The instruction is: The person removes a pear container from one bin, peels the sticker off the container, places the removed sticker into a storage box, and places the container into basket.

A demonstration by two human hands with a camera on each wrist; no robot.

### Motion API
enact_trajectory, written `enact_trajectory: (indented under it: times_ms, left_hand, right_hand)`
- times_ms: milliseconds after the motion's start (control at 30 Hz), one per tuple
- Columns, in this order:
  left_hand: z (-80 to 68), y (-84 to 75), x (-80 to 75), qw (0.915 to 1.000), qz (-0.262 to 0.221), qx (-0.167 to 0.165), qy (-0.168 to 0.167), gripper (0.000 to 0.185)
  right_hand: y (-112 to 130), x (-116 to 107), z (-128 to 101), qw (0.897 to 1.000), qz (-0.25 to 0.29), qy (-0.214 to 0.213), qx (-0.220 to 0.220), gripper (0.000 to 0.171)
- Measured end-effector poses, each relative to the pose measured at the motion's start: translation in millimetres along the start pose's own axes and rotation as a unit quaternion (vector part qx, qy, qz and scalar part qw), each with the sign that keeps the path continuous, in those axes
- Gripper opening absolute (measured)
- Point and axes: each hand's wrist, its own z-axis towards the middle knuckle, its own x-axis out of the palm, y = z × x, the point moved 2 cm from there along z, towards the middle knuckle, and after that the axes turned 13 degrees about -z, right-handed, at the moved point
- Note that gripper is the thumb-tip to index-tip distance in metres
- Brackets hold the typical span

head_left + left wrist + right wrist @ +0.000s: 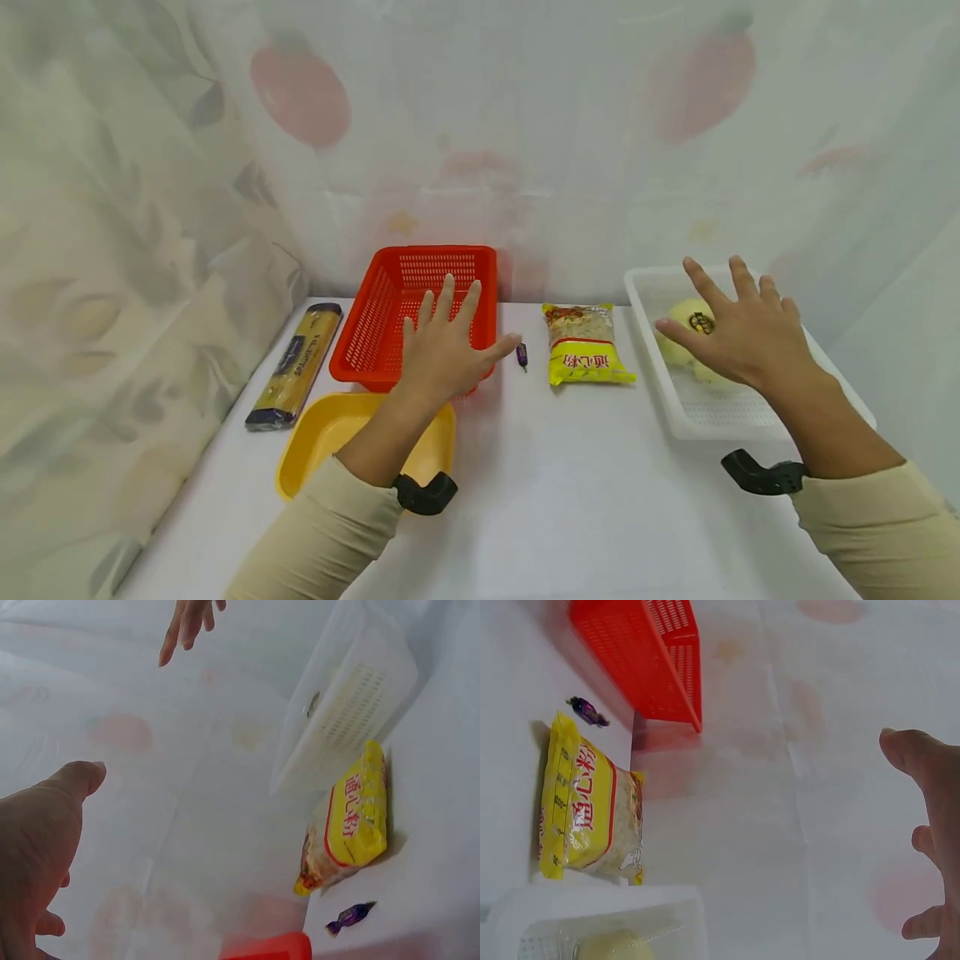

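Left hand: the left hand (442, 354) hovers with fingers spread and straight, holding nothing.
Under the left fingers: a red perforated plastic basket (390, 296); the fingertips reach over its near right part.
Beside the left thumb: a small purple-wrapped candy (522, 356) lies just off the thumb tip on the white table (570, 492).
Below the left wrist: a yellow plastic tray (322, 429).
Right hand: the right hand (738, 333) is splayed and relaxed, gripping nothing.
Under the right fingers: a white perforated plastic basket (712, 412) holding a pale yellow round fruit with a sticker (690, 321), just beneath the thumb and forefinger.
Between the hands: a yellow plastic packet of noodles (587, 343).
Far left of the fingers: a long dark packet of spaghetti (296, 367).
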Motion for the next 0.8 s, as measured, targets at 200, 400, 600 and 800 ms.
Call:
enact_trajectory:
  times_ms: [200, 400, 600, 800]
  left_hand:
    - [-2.7, -14.2, 13.5, 0.9995, -0.023, 0.023, -0.007, 0.093]
    - [-6.2, -27.5, 29.7, 0.9977, -0.036, 0.057, -0.011, 0.092]
    - [-9.9, -39.8, 48.2, 0.9960, -0.038, 0.081, -0.003, 0.090]
    - [-12.1, -50.6, 66.9, 0.9925, -0.074, 0.098, 0.003, 0.088]
  right_hand:
    - [-10.1, 0.9, -2.9, 1.000, 0.000, -0.017, 0.001, 0.089]
    - [-18.0, -0.2, -5.7, 0.999, 0.019, -0.035, -0.002, 0.086]
    - [-25.8, -0.2, -7.4, 0.998, 0.033, -0.046, -0.003, 0.085]
    - [-32.7, 2.3, -8.4, 0.998, 0.043, -0.051, -0.006, 0.084]
